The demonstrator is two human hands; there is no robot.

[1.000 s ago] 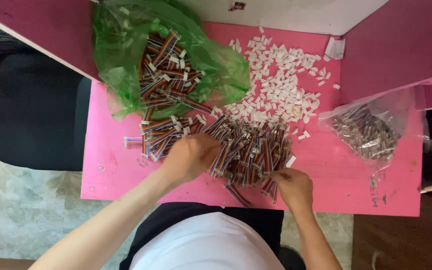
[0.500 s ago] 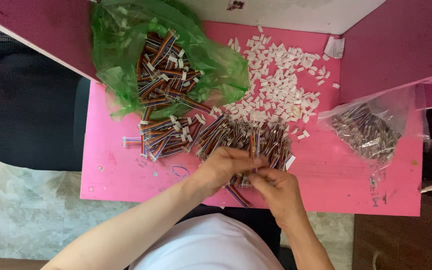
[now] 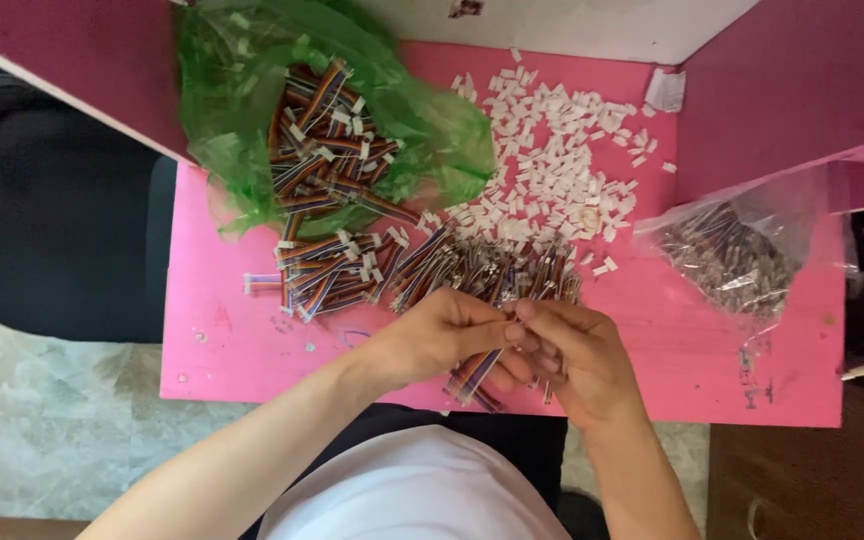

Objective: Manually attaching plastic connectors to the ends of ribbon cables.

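Note:
My left hand [image 3: 442, 335] and my right hand [image 3: 577, 355] meet fingertip to fingertip over the near edge of the pink table [image 3: 652, 350]. Between them they pinch a short rainbow-coloured ribbon cable [image 3: 474, 372] that hangs down under my left fingers. Just beyond my hands lies a heap of similar ribbon cables [image 3: 422, 265] with small white ends. What my right fingertips grip is too small to make out.
A green plastic bag [image 3: 252, 110] with more cables lies open at the back left. Loose small white connector housings [image 3: 562, 160] cover the back middle. A clear plastic bag [image 3: 742, 250] of cables sits at the right. Magenta partition walls flank the table; a black chair [image 3: 62, 220] stands left.
My left hand has left the cable heap and come right; my right hand has moved up and left to meet it. Both now hold one cable between them.

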